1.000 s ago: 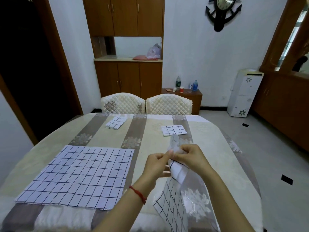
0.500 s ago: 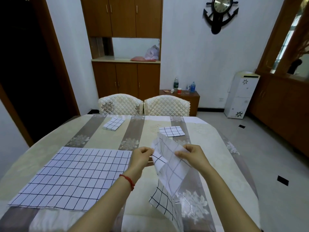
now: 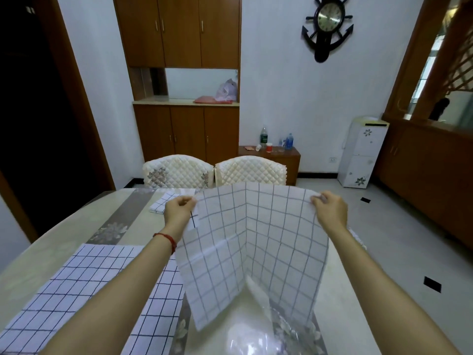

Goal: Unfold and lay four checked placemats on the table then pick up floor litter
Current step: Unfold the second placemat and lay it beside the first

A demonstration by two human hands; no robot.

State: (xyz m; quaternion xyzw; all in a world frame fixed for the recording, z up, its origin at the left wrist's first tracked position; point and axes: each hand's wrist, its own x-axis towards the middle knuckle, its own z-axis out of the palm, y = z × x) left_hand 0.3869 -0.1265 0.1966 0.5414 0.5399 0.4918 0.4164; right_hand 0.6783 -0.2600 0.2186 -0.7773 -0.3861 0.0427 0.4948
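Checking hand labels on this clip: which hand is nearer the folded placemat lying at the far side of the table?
Left. The left hand is right beside the folded placemat, pinching the open placemat's left corner; the right hand pinches the opposite corner, far to its right.

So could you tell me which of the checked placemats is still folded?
The small folded placemat at the table's far side, beyond the left hand; the others are opened out.

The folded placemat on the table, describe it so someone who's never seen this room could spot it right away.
Start at the two quilted chairs on the table's far side. Just before the left chair lies the folded placemat, a small checked square beside the left hand. Unlike the flat placemat and the held placemat, it is folded.
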